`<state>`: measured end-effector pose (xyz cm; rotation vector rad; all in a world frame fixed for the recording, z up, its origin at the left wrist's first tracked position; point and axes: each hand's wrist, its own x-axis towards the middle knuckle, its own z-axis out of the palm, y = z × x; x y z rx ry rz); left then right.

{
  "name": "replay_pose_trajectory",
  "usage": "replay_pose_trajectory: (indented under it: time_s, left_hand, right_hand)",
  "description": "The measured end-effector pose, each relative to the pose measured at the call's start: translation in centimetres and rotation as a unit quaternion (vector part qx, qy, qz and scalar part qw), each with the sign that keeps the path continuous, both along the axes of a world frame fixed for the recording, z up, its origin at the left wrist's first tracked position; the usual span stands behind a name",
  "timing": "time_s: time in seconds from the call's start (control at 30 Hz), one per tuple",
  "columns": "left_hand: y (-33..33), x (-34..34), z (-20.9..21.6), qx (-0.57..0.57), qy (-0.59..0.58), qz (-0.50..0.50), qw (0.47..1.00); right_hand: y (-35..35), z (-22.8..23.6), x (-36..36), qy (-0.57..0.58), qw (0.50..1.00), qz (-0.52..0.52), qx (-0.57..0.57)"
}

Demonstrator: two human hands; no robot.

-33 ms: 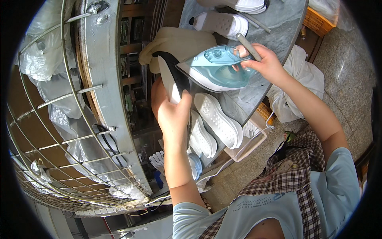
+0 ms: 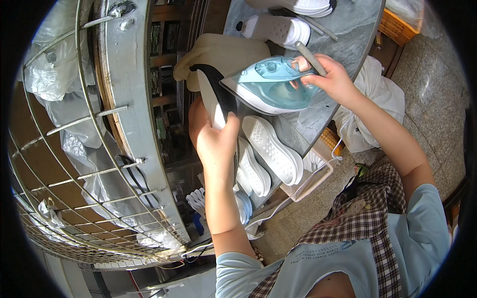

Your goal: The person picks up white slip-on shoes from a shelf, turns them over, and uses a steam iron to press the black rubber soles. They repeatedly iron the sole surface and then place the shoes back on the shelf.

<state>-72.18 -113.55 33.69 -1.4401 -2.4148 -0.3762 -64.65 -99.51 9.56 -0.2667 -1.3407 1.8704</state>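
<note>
My left hand [image 2: 214, 136] grips a black shoe piece with a white sole-shaped face [image 2: 211, 99], tilted up on its edge, thumb pressed on the black side. In my right hand [image 2: 334, 79] is a light-blue steam iron [image 2: 278, 84] with a white base, the fingers wrapped around its handle. A grey bar [image 2: 310, 58] lies along the grip; whether it is part of the iron I cannot tell. The iron's tip points left and meets the black side, or comes very close to it. Just below the iron lie white shoe soles [image 2: 272, 149] with small round bumps.
A grey marble-look tabletop [image 2: 343, 44] bears more white shoes [image 2: 278, 31] at the far side. Beige cloth [image 2: 223, 54] lies behind the shoe piece. A wire grille [image 2: 89, 119] stands at left. White bags [image 2: 372, 104] and an orange crate [image 2: 401, 25] are at right. A white cord [image 2: 298, 191] hangs near me.
</note>
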Motion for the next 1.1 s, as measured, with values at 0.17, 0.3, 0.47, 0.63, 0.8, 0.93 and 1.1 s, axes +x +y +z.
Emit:
replay_pose_trajectory:
  time_s: [0.17, 0.3, 0.47, 0.63, 0.8, 0.93, 1.1]
  left_hand:
    - [0.2, 0.4, 0.2, 0.008, -0.034, 0.021, 0.999]
    - [0.2, 0.2, 0.3, -0.008, -0.022, 0.025, 0.999]
    - [0.2, 0.1, 0.2, 0.023, -0.074, 0.028, 0.997]
    - [0.1, -0.3, 0.4, 0.024, -0.119, 0.047, 0.992]
    - [0.1, -0.6, 0.6, 0.015, -0.106, 0.042, 0.993]
    - [0.1, -0.7, 0.9, 0.011, -0.093, 0.044, 0.995]
    - [0.2, -0.9, 0.8, 0.015, -0.081, 0.033, 0.996]
  right_hand:
    - [0.1, 0.0, 0.0, -0.016, 1.0, -0.01, 0.015]
    - [0.1, 0.1, 0.1, -0.008, 1.0, -0.008, 0.018]
    - [0.0, 0.3, 0.2, -0.018, 0.999, -0.027, 0.042]
    - [-0.1, 0.3, 0.2, -0.018, 0.999, -0.027, 0.035]
    - [0.0, 0.2, 0.2, -0.022, 0.998, -0.034, 0.053]
    - [0.0, 0.3, 0.3, -0.023, 0.997, -0.034, 0.058]
    - [-0.2, 0.5, 0.2, -0.013, 0.998, -0.042, 0.034]
